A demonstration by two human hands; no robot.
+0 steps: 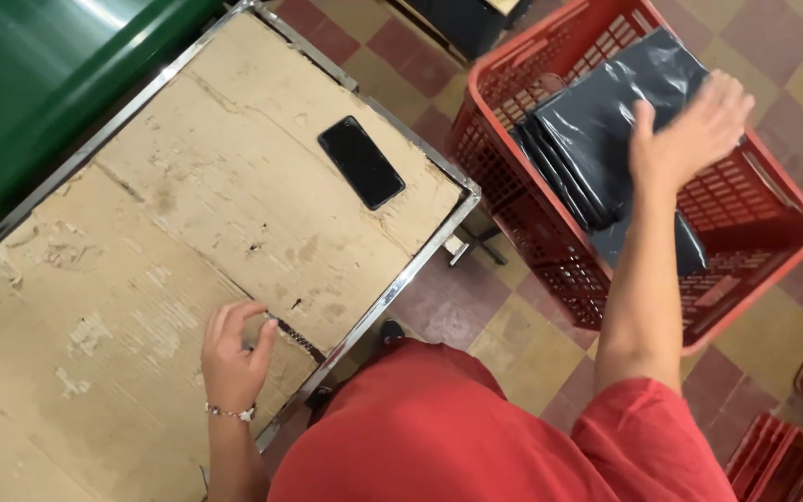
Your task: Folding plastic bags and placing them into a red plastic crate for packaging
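Left hand (232,351): fingers loosely curled, empty, resting on worn cardboard tabletop (141,279) near its metal edge. Right hand (690,135): fingers spread flat on stacked dark plastic bags (597,121) in red crate (773,200); lower bags partly hidden. Black phone (361,162) lies beyond.

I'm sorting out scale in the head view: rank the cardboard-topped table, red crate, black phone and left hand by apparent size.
1. cardboard-topped table
2. red crate
3. left hand and black phone: look alike, and the hand sits nearer the camera, so unranked.
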